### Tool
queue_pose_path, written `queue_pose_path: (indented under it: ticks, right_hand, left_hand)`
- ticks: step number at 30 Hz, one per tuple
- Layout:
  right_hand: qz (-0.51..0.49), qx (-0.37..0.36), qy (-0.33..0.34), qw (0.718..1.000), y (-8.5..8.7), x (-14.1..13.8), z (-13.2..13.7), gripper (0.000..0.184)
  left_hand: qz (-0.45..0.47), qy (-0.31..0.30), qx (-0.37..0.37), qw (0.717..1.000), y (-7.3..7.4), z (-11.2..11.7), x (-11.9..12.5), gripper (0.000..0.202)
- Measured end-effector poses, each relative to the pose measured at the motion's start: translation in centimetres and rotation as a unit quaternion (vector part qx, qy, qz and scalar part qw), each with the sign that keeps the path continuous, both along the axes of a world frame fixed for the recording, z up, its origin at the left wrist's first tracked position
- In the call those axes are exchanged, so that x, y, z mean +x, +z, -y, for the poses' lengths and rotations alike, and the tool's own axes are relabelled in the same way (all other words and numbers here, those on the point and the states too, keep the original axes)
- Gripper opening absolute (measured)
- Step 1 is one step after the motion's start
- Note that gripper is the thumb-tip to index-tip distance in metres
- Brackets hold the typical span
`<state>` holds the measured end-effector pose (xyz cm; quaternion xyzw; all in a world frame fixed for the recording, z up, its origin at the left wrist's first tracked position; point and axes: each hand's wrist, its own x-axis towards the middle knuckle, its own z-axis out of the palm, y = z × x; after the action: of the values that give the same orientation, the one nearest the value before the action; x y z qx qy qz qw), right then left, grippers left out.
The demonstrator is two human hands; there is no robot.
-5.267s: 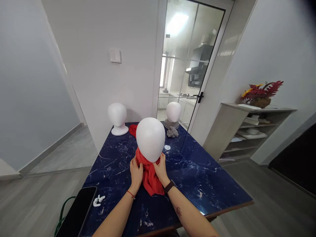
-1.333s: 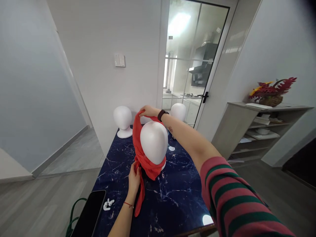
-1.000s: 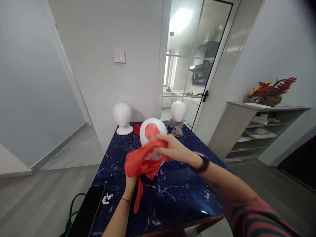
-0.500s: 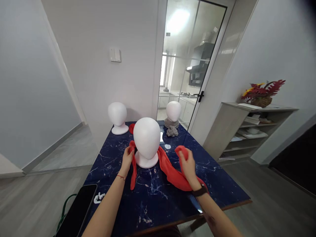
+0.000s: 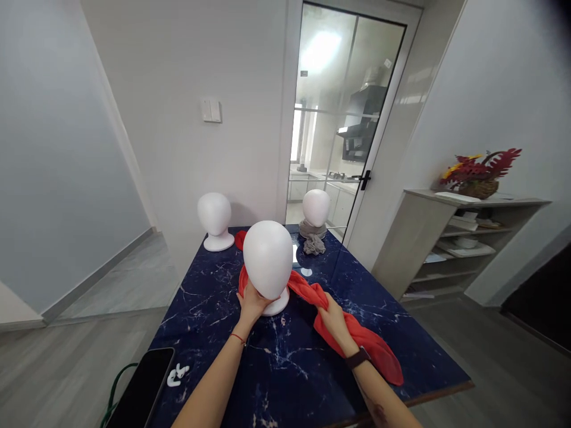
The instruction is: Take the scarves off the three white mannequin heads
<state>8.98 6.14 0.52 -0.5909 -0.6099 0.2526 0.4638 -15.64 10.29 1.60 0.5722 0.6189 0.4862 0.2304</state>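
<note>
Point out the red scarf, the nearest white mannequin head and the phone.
red scarf [image 5: 377, 352], head view, on its wide loose end.
nearest mannequin head [image 5: 267, 258], head view, on its smooth front.
phone [image 5: 143, 386], head view, on its dark screen.

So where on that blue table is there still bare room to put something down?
Bare table lies left, between the far-left head and the phone, and right of the red scarf. Crowded: around the near head, where the left hand rests and the right hand grips the scarf, and the back by the grey scarf.
</note>
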Motion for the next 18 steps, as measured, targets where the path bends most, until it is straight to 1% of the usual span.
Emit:
queue_pose_path:
  ticks: [2,4,6,7,9,10,11,12,13,14,15,17,18]
  right_hand:
    - [-0.064,0.018,-0.019,0.998,0.6,1.3,0.1,0.041]
    - [-0.124,0.041,-0.043,0.991,1.5,2.7,0.3,0.046]
    - [-0.164,0.065,-0.083,0.981,2.5,4.3,0.6,0.048]
    - [-0.177,0.078,-0.115,0.974,3.1,5.0,0.7,0.048]
    - [-0.194,0.117,-0.202,0.953,4.4,6.5,0.7,0.046]
    - [-0.202,0.144,-0.248,0.937,5.0,7.0,0.5,0.044]
    - [-0.206,0.174,-0.286,0.919,5.6,7.3,0.3,0.042]
    - [-0.205,0.203,-0.312,0.905,6.1,7.3,0.0,0.04]
    - [-0.199,0.222,-0.321,0.899,6.6,7.0,-0.5,0.039]
    - [-0.18,0.224,-0.306,0.907,6.9,6.4,-1.0,0.04]
    - [-0.153,0.209,-0.268,0.928,7.0,5.4,-1.5,0.041]
    - [-0.098,0.152,-0.151,0.972,6.7,2.6,-2.3,0.044]
    - [-0.07,0.123,-0.089,0.986,6.1,0.9,-2.5,0.044]
  left_hand:
    - [0.0,0.012,0.003,1.0,0.0,-0.3,0.6,0.091]
    - [0.01,-0.005,0.0,1.0,0.5,-0.2,0.8,0.079]
    - [0.041,-0.028,-0.012,0.999,1.6,0.3,0.5,0.071]
    - [0.069,-0.041,-0.017,0.997,2.4,0.7,0.0,0.07]
    - [0.133,-0.079,-0.019,0.988,4.1,1.7,-1.8,0.069]
    - [0.154,-0.096,-0.013,0.983,5.0,2.2,-3.2,0.069]
    - [0.156,-0.103,-0.012,0.982,5.9,2.6,-4.8,0.069]
    - [0.141,-0.095,-0.009,0.985,6.6,3.0,-6.6,0.07]
    - [0.112,-0.077,-0.01,0.991,7.1,3.2,-8.4,0.072]
    - [0.081,-0.047,-0.009,0.996,7.5,3.2,-10.1,0.074]
    - [0.048,-0.029,-0.008,0.998,7.6,3.0,-11.7,0.074]
    - [0.003,0.005,-0.003,1.0,7.2,2.1,-14.0,0.073]
    - [-0.007,0.022,0.0,1.0,6.6,1.5,-14.8,0.073]
